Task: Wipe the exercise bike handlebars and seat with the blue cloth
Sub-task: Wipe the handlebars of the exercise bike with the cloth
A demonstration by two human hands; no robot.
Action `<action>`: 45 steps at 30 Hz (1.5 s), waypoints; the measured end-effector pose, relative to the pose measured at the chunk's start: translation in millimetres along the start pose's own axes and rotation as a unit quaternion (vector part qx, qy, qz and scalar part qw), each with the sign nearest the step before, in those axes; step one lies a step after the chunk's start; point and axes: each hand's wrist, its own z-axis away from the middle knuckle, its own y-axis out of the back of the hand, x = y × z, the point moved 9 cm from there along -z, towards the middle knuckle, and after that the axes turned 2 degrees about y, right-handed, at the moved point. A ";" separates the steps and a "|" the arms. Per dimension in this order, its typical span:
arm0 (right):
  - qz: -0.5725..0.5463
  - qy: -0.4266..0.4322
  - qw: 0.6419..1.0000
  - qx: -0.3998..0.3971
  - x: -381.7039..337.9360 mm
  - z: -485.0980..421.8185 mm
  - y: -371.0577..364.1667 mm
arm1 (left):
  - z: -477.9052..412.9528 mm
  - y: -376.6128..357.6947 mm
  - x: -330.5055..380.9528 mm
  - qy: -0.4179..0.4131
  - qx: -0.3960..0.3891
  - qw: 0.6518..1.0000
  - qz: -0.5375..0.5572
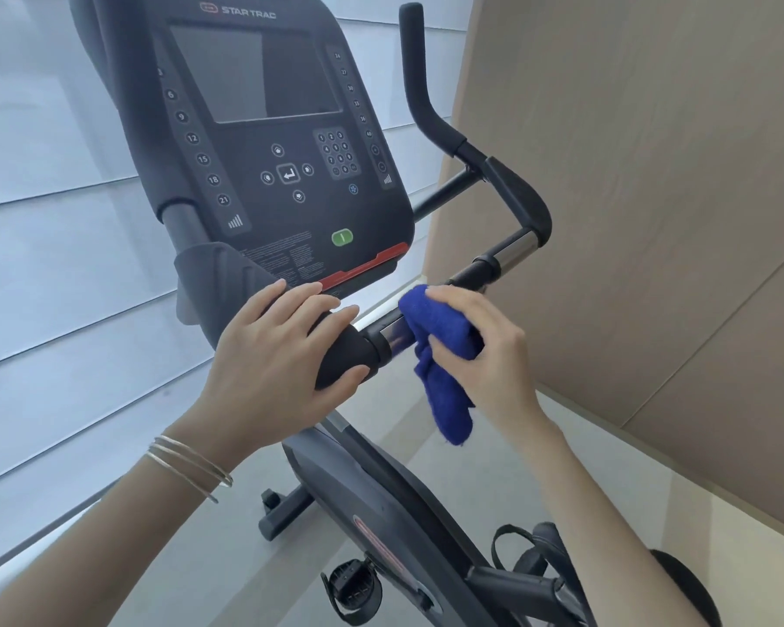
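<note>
A black exercise bike fills the head view. Its handlebar [508,255] runs from a padded black grip at centre up to the right and curls into an upright horn. My left hand [281,350] wraps the padded grip [349,355]. My right hand [485,346] presses a bunched blue cloth [435,355] around the chrome section of the bar just right of that grip, with the cloth's tail hanging below. A dark rounded shape at the bottom right may be the seat [693,590]; it is mostly hidden by my forearm.
The console [272,142] with screen, keypad and green button stands above my hands. A tan panelled wall [652,219] is close on the right, pale window blinds [64,264] on the left. Below are the bike's frame, a pedal [354,590] with strap, and a grey floor.
</note>
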 end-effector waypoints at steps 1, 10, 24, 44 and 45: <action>-0.019 0.000 1.000 -0.023 -3.0 3.3 -5.7 | -1.1 0.0 -1.9 -0.007 -0.008 1.000 0.001; -0.065 -0.151 0.983 0.079 44.2 -21.8 27.4 | -25.2 -2.1 -36.2 -0.036 -0.098 0.994 0.026; 0.014 -0.203 0.978 0.053 17.7 -32.5 15.5 | -26.0 -1.2 -40.2 -0.115 -0.054 0.989 0.070; 0.091 -0.173 0.975 -0.107 -10.2 -40.3 -17.8 | -22.7 2.9 -40.1 -0.136 -0.017 0.980 0.145; 0.090 -0.154 0.976 -0.122 -18.2 -37.4 -23.9 | -22.6 3.0 -39.9 -0.138 -0.015 0.980 0.145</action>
